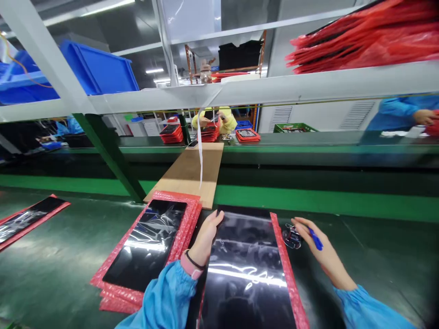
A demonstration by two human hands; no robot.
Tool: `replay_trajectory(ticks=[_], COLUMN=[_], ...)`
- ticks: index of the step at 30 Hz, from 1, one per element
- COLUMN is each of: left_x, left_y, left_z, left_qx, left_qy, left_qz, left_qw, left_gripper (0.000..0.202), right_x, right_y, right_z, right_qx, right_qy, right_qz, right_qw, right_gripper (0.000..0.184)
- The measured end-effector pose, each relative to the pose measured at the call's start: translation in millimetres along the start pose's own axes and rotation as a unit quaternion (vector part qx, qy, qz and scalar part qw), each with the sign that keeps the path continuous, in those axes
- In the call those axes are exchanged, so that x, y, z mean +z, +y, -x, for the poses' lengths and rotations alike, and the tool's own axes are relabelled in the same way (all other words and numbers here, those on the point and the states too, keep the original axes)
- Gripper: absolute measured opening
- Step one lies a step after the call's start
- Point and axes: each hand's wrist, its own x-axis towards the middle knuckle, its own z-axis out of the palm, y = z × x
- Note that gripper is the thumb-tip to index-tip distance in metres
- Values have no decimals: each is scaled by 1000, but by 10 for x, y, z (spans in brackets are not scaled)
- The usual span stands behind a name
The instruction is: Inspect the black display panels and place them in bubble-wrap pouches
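Note:
In front of me lies a large glossy black screen panel (248, 260) under clear film, with red bubble wrap showing along its right edge. My left hand (206, 235) grips the panel's upper left edge; part of the fingers is hidden. My right hand (313, 240), right of the panel, has a blue pen (315, 239) tucked between its fingers. Its fingertips are closed at a small clear, wiry-looking item (291, 236) on the bench, whose kind I cannot make out. To the left, another black panel (147, 244) rests on a stack of red bubble-wrap sleeves (185, 233).
A wooden board (192, 169) spans from my green bench (377, 260) to the far one. A white strip (200, 151) hangs over it. One green post (109, 157) stands at left. Overhead, a shelf carries blue bins (99, 68) and red sleeves (363, 39). Co-workers sit opposite.

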Motion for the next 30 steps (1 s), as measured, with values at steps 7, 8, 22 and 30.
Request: replay_trajectory(ticks=[7,8,22,30], left_x=[71,44,-474,-333], left_y=[-124,-88,61,216], left_z=[27,14,309,262], left_qx=[33,40,-127,-146], left_qy=[4,-6,-29,-34], left_qz=[-66,-80,-127,-70], left_qw=[997,996,983,986], left_gripper=[34,32,32,30], right_x=[-24,-25,276,347], right_y=[217,237,-148,-144], right_z=[-25,-42,808,885], right_qx=[4,1,-144,-174], right_qy=[-25,-22,-180,-282], right_qz=[1,4,81,123], right_qw=[1000,1000,970,935], right_gripper=[50,50,26,25])
